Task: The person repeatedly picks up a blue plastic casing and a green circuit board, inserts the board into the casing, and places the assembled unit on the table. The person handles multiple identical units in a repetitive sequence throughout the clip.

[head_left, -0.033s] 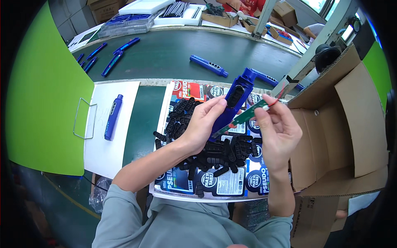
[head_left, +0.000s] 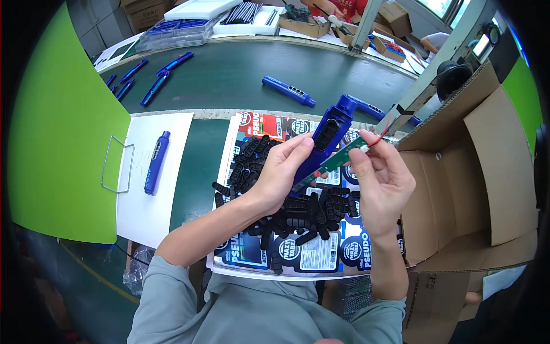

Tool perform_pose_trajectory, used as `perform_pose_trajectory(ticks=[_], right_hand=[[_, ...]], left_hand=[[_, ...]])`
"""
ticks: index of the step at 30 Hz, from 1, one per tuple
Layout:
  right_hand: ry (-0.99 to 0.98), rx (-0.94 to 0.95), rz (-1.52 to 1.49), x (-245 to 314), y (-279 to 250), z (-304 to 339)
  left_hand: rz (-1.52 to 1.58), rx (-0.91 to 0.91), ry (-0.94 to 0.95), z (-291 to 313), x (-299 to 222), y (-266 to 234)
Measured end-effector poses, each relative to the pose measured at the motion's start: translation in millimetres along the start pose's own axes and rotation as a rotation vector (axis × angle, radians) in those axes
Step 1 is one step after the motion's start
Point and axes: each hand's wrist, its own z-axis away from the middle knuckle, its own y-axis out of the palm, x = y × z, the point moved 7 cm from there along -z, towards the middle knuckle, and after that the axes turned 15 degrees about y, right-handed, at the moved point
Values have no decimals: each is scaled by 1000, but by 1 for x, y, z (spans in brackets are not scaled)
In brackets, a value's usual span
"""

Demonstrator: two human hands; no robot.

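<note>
My left hand (head_left: 285, 172) is closed round a blue plastic housing (head_left: 339, 118), held tilted with its narrow end up. A black button strip (head_left: 327, 135) sits in the housing's oval opening. Between the thumb and fingers of my right hand (head_left: 382, 175) is a green circuit board (head_left: 338, 160) with red wire at its upper end. The board slants beside the housing, its lower end close to the housing's lower part; whether they touch I cannot tell. Below both hands lies a pile of black button strips (head_left: 312, 213) on a printed sheet (head_left: 286, 261).
A blue pen-shaped device (head_left: 157, 163) lies on white paper (head_left: 172, 212) at the left, by a green panel (head_left: 69, 143). More blue devices (head_left: 289, 92) lie on the green belt (head_left: 229, 74) beyond. An open cardboard box (head_left: 452, 195) stands at the right. Another person's hands show at the far side.
My right hand and the circuit board have shifted slightly left, and the red wire has swung a little. My left hand and the housing stay nearly where they were.
</note>
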Motion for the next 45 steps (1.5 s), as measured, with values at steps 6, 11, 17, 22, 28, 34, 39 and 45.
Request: perform_pose_trajectory(ticks=[6,11,17,22,28,34,39,45], right_hand=[[-39,-8,6,-8,5,-3],[-3,41,20,-11,8,-2],[50,89,53,-9,9,-9],[-199,-44,406,8,11,-6],[-320,-252,511,-2,9,-6],[78,-142,86,-30,8,-25],[182,6,-79,-46,18,-36],[122,63,407,-64,10,-35]], left_hand=[[-9,30,-1,3,-3,0],[-11,55,2,4,-3,0],[3,73,-10,6,1,-1],[23,96,-21,7,8,7],[-34,71,24,7,4,12],[-153,49,89,2,2,12],[-264,75,97,-2,1,0],[-596,-66,215,-70,-23,-101]])
